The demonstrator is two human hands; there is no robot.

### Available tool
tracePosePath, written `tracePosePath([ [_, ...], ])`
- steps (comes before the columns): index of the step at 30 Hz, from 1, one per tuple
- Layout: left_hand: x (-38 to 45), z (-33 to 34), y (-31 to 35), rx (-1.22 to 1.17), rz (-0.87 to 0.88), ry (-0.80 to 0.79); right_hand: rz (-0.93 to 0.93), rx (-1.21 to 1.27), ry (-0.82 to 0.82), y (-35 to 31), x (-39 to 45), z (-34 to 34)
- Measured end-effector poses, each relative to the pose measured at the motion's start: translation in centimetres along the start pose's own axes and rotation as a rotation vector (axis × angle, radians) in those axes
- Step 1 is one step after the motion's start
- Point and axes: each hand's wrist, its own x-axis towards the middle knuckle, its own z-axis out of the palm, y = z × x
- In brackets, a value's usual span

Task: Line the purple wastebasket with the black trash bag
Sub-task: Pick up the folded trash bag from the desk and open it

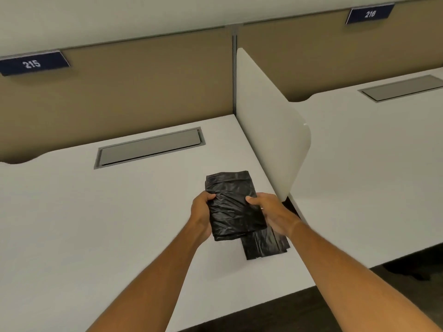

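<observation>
A folded black trash bag (233, 207) is held just above the white desk (96, 224), near the desk's right side. My left hand (201, 212) grips its left edge with the thumb on top. Gripping the right edge is my right hand (271, 212), thumb also on top. A lower fold of the bag hangs down and shows below my right hand. The purple wastebasket is not in view.
A white divider panel (271, 130) stands just right of the bag, between this desk and the neighbouring desk (371, 164). A grey cable hatch (149, 147) is set into the desk further back. Tan partition walls carry number plates 215 (32, 63) and 218 (369, 13). Dark floor (299, 312) lies below the front edge.
</observation>
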Motion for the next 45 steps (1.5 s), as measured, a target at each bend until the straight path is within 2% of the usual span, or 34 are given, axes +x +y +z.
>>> tracePosePath([
  [4,-2.1,-3.2,2.7,0.038,0.157,0.065,-0.116,0.096,-0.100,-3.0,-1.5,4.5],
  [9,-4.8,-8.0,5.0,0.344,0.447,0.478,-0.401,-0.071,0.004,-5.7,-3.4,11.5],
  [11,-6.2,-9.5,5.4,0.360,0.523,0.458,-0.522,-0.205,0.073,-6.0,-4.4,14.9],
  [13,-7.8,-10.8,5.8,0.352,0.577,0.340,-0.634,-0.342,0.114,-5.9,-5.8,18.5],
  [16,-10.0,-13.8,6.7,0.268,0.628,0.198,-0.778,-0.413,0.056,-5.2,-8.3,23.6],
  [19,-11.7,-18.1,8.2,0.244,0.648,0.206,-0.862,-0.431,-0.034,-4.4,-10.8,28.1],
  [24,-14.0,-25.3,10.7,0.194,0.593,0.272,-0.794,-0.312,-0.183,-3.9,-13.7,34.9],
  [27,-14.9,-28.7,11.8,0.180,0.572,0.281,-0.724,-0.273,-0.123,-3.7,-14.4,38.0],
  [33,-16.5,-32.2,12.3,0.221,0.588,0.200,-0.710,-0.265,-0.088,-3.1,-15.8,41.4],
  [37,-17.1,-33.6,12.6,0.273,0.636,0.183,-0.625,-0.171,-0.038,-3.5,-15.6,41.7],
  [40,-17.6,-35.4,13.7,0.311,0.703,0.280,-0.572,-0.157,0.056,-4.5,-14.7,40.0],
  [45,-17.7,-40.0,15.8,0.243,0.616,0.379,-0.466,-0.009,0.049,-6.7,-13.6,35.2],
])
